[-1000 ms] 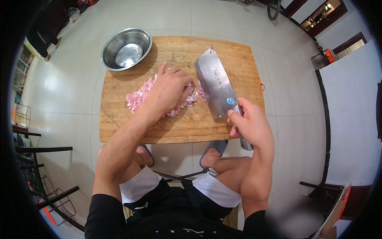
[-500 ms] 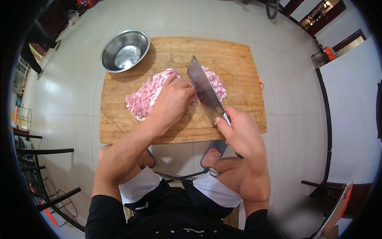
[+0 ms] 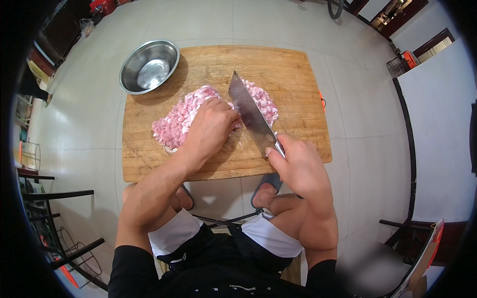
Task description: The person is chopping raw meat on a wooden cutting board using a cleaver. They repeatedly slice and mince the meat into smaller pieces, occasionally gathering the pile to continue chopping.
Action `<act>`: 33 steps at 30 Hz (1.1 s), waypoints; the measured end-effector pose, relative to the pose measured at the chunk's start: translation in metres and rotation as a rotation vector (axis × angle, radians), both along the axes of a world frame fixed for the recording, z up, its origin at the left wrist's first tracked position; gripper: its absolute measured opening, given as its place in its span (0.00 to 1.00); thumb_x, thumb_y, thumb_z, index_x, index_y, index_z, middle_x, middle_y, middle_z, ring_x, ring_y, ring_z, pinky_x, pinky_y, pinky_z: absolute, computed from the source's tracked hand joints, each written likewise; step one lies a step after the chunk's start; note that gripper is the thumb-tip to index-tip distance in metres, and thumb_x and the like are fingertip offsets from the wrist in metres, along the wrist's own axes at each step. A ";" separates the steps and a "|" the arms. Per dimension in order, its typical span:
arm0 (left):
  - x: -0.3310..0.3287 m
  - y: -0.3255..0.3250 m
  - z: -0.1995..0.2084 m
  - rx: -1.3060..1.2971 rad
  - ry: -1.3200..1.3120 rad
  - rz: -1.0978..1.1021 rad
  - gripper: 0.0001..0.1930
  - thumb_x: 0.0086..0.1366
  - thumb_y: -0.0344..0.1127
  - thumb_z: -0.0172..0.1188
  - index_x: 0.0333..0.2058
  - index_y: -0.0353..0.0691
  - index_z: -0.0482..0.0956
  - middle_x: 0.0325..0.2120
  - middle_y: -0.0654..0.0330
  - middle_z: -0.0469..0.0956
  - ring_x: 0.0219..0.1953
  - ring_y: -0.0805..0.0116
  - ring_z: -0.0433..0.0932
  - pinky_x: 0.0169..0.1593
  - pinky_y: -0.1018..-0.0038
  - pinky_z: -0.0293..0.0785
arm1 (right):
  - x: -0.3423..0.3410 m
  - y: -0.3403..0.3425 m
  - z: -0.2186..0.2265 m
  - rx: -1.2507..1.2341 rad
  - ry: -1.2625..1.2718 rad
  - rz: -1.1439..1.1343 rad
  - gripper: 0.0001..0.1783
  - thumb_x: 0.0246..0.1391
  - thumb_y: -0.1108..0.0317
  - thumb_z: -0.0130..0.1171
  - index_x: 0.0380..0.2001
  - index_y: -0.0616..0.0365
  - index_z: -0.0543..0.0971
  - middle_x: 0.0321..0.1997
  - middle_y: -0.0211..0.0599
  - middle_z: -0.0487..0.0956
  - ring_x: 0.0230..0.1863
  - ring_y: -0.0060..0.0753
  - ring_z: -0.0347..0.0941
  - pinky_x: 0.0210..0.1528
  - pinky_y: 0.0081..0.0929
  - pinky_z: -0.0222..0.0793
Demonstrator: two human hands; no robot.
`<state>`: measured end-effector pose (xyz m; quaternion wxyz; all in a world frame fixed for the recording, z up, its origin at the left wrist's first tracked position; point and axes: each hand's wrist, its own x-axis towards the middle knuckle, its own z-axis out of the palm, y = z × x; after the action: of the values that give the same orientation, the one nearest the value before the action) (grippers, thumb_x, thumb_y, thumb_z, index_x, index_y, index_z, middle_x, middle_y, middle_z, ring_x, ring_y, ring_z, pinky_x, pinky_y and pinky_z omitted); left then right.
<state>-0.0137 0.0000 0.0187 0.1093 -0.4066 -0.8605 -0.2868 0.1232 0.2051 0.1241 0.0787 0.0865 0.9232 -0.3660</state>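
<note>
Chopped pink raw meat [image 3: 175,124] is heaped on a wooden cutting board [image 3: 164,166], with a smaller pile of meat pieces [image 3: 265,103] on the blade's right side. My left hand [image 3: 212,123] rests on the heap, its fingers curled down and holding meat beside the blade; the fingertips are partly hidden. In my right hand [image 3: 300,159] is the handle of a broad cleaver [image 3: 251,114]. Its blade slants away to the far left, between the two piles. Whether the edge touches the board is hard to see.
A steel bowl [image 3: 150,69] stands on the board's far left corner. Black chair frames [image 3: 57,196] are at the left, and a white panel [image 3: 437,144] is at the right. Another person's dark-trousered leg [image 3: 34,89] shows at the far left, on the tiled floor.
The whole view has shifted slightly, with the board and bowl a little farther left. Both hands keep nearly the same grip and place. Less of the other person's legs shows.
</note>
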 end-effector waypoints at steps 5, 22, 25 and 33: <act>0.001 -0.002 -0.002 -0.029 -0.008 0.011 0.06 0.60 0.30 0.74 0.35 0.38 0.90 0.35 0.55 0.87 0.46 0.51 0.84 0.57 0.56 0.79 | 0.004 -0.001 0.003 0.012 0.071 0.069 0.14 0.69 0.66 0.65 0.38 0.69 0.79 0.31 0.67 0.82 0.37 0.77 0.80 0.40 0.65 0.74; 0.000 -0.002 -0.006 0.027 0.041 -0.085 0.03 0.58 0.30 0.69 0.29 0.39 0.84 0.32 0.55 0.82 0.46 0.51 0.82 0.56 0.56 0.77 | -0.040 -0.028 -0.020 0.249 0.008 0.089 0.17 0.74 0.62 0.59 0.41 0.70 0.80 0.36 0.66 0.85 0.41 0.72 0.84 0.46 0.62 0.78; 0.001 -0.001 -0.003 0.030 0.017 -0.105 0.03 0.57 0.30 0.69 0.29 0.39 0.84 0.33 0.54 0.82 0.46 0.50 0.82 0.57 0.56 0.77 | -0.046 -0.021 -0.038 0.216 0.113 0.097 0.18 0.74 0.62 0.59 0.39 0.72 0.80 0.30 0.65 0.83 0.32 0.68 0.84 0.38 0.58 0.78; 0.005 0.003 0.006 0.101 0.140 0.156 0.05 0.61 0.28 0.70 0.35 0.35 0.85 0.42 0.50 0.81 0.51 0.46 0.80 0.63 0.52 0.75 | -0.035 -0.018 -0.007 0.210 -0.091 0.068 0.16 0.73 0.63 0.59 0.42 0.70 0.83 0.41 0.69 0.86 0.46 0.74 0.84 0.51 0.64 0.79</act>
<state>-0.0086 0.0032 0.0247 0.2112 -0.3516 -0.8643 -0.2912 0.0880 0.1867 0.1175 0.1231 0.0795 0.9543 -0.2603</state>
